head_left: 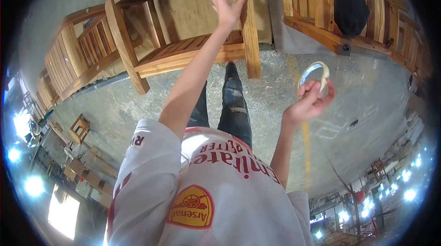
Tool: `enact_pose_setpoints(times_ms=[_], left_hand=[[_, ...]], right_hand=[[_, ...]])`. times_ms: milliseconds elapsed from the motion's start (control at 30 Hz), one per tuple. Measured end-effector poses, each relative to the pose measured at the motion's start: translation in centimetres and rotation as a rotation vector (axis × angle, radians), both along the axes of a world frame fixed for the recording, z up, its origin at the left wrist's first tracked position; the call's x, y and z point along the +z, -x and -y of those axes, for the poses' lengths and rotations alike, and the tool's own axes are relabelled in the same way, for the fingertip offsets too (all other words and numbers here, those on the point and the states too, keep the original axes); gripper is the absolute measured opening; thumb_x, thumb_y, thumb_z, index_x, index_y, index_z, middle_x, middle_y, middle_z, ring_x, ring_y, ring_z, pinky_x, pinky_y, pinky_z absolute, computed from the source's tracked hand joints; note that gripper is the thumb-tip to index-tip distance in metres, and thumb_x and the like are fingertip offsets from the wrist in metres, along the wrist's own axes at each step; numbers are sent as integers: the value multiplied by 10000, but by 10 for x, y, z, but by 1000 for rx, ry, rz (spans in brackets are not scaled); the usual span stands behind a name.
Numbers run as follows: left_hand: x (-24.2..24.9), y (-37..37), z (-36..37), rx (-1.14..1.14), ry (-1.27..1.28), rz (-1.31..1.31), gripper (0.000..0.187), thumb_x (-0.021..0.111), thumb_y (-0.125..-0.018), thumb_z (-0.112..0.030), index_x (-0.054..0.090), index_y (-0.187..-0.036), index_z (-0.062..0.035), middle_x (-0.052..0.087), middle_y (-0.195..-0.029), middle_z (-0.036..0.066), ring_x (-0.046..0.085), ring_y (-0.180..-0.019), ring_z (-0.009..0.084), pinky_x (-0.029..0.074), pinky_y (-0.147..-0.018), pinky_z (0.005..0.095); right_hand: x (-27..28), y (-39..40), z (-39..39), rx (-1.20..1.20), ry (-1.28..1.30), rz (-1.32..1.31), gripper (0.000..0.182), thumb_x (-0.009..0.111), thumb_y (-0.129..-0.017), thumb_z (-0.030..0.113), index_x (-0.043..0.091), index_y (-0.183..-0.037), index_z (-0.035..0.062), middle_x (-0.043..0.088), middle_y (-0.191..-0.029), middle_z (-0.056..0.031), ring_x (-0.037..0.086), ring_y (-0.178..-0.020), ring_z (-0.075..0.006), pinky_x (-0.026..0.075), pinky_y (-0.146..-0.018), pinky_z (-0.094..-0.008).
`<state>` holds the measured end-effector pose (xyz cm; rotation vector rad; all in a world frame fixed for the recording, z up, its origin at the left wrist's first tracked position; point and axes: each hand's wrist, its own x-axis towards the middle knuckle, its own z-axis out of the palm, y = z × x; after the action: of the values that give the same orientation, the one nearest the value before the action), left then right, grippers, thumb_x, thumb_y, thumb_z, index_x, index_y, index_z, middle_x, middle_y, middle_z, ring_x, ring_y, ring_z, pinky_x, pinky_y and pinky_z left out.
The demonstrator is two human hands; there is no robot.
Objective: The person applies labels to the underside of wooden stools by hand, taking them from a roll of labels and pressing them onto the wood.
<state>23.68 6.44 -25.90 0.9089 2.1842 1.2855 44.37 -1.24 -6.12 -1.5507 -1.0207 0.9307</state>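
My left hand (226, 7) reaches forward to the upright wooden leg (249, 30) of a slatted furniture frame (190, 48). Its thumb and index finger come together at the leg's upper part, the other fingers loosely bent; anything between the fingertips is too small to make out. Off to the right, my right hand (312, 102) holds a roll of pale tape (314, 65) by its lower edge, above the concrete floor. Blue print shows inside the roll's ring.
A slatted wooden chair (69, 57) stands at the left. At the upper right, a dark cloth or bag (351, 7) lies on another wooden piece (317, 34). A small wooden stool (80, 128) is on the floor at the left. My legs (235, 108) are just before the frame.
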Motion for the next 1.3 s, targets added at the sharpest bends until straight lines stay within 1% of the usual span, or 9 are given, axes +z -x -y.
enact_pose_setpoints(times_ms=[67,133,233,467,600,667,767,1133,1300], left_hand=[[-9,1,-9,101,-145,116,346,788,-760,-355,696,-968,-95,474,-1237,87,442,-1174,260,387,-970,386],[-26,24,-10,-55,-22,349,1013,854,-716,-314,226,-1492,-145,360,-1448,195,493,-1211,264,503,-898,384],[5,43,-33,-290,235,382,909,858,-707,-256,348,-1423,-25,665,-1073,131,652,-900,178,534,-814,304],[-17,82,-33,-596,122,584,734,750,-817,-157,367,-1415,29,654,-1144,135,634,-1019,192,515,-879,319],[32,78,55,-455,-143,37,693,687,-863,-214,356,-1413,48,623,-1214,165,586,-1132,225,470,-964,358],[77,75,142,-660,-29,611,473,751,-806,-347,638,-1105,3,634,-1098,99,603,-987,219,496,-883,358],[113,62,255,-797,64,449,402,724,-817,-260,669,-1129,-12,701,-1017,145,668,-975,234,515,-861,351],[122,25,359,-468,159,612,161,739,-756,-88,722,-886,6,706,-904,141,669,-922,270,494,-858,358],[119,-8,349,-401,-13,242,123,744,-735,-64,738,-855,-37,709,-884,99,638,-830,247,486,-800,346]], right_hand=[[-5,-6,6,159,30,-47,211,454,-995,118,453,-1197,53,531,-739,-44,427,-604,-83,363,-543,-230],[-8,-6,11,243,142,-130,199,437,-1002,118,466,-1188,53,547,-753,-56,431,-598,-82,363,-535,-229],[-18,-5,25,356,332,-182,188,411,-1010,113,489,-1167,43,574,-814,-74,480,-615,-84,404,-561,-226],[-43,6,87,504,492,-122,200,441,-981,41,495,-1174,28,592,-892,-85,570,-679,-103,488,-655,-253],[-50,29,131,581,541,-115,214,457,-967,17,497,-1177,20,599,-899,-88,604,-712,-119,505,-677,-259],[-52,49,156,604,558,-130,214,462,-966,13,497,-1177,19,605,-899,-91,612,-718,-121,509,-681,-254],[-57,78,194,636,620,-208,215,469,-965,12,497,-1178,19,608,-896,-87,608,-703,-115,509,-660,-242],[-39,85,243,729,675,-124,307,483,-960,15,430,-1260,55,616,-826,-72,618,-675,-103,512,-622,-238],[-62,55,229,739,599,-88,216,505,-968,41,461,-1175,-1,637,-846,-86,621,-685,-109,510,-626,-240]])
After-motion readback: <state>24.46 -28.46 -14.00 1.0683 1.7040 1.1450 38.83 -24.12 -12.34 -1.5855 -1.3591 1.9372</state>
